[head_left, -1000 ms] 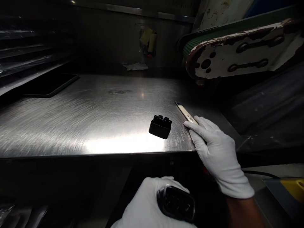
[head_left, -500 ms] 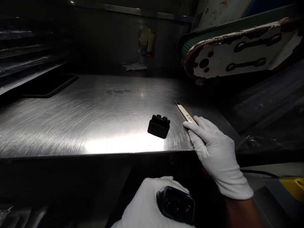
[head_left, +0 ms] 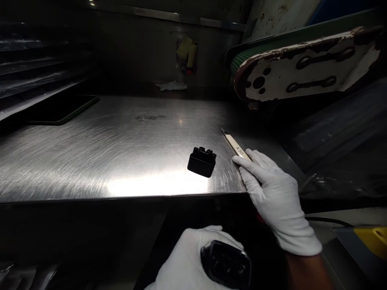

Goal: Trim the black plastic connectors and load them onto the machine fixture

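My right hand (head_left: 272, 193), in a white glove, rests on the right edge of a steel table (head_left: 115, 149) with its fingers laid over the handle of a cream-coloured craft knife (head_left: 236, 146) marked A30; the blade tip points away from me. A small black plastic connector part (head_left: 202, 161) lies on the table just left of that hand. My left hand (head_left: 190, 262), also gloved, is down below the table edge, closed round a second black plastic part (head_left: 226, 264).
A conveyor end with a worn white side plate (head_left: 302, 68) and a green belt overhangs the table's right rear. A dark flat tray (head_left: 60, 108) lies at the left rear, with stacked shelves behind it. A crumpled white cloth (head_left: 171, 85) lies by the back wall. A yellow object (head_left: 373, 237) is at lower right.
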{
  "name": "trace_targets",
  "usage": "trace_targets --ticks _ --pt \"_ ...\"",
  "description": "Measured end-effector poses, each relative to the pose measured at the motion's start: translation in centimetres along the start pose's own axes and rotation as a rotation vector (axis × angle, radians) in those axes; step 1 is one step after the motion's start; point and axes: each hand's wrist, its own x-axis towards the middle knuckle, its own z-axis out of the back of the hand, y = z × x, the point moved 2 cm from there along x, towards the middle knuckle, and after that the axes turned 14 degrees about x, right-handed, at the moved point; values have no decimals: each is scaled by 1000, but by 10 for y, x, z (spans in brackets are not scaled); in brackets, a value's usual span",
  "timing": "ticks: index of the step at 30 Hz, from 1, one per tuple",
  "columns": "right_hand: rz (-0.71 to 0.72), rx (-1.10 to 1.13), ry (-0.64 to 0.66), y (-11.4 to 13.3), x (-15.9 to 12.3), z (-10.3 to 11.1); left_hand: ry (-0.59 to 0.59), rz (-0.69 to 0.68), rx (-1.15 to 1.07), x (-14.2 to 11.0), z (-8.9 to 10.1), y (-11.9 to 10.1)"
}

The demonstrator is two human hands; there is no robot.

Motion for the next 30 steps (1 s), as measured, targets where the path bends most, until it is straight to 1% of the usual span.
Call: trace_targets --ticks 3,5,8,12,16,18,21,24,26,30 --pt "-8 18 3 0 0 0 65 -130 -33 1 0 -1" --pt "-13 23 4 -1 1 0 86 -178 -46 2 0 -1" --pt "-7 22 1 -1 1 -1 57 -167 -39 2 1 1" --pt "-2 25 0 -1 1 -1 9 -119 -25 1 4 2" --pt "0 27 -3 -2 0 -1 -54 -146 -11 -1 5 1" --pt "-3 28 -6 -2 1 -1 -48 -122 -28 0 4 2" --pt "-3 28 -8 -1 2 -1 -6 -90 -13 2 3 4" --pt "2 30 -6 0 1 0 62 -96 24 2 2 5" --pt "2 30 -6 1 0 0 83 -112 33 2 1 5" --pt "-7 37 -6 -1 0 -2 50 -124 0 0 -2 4"
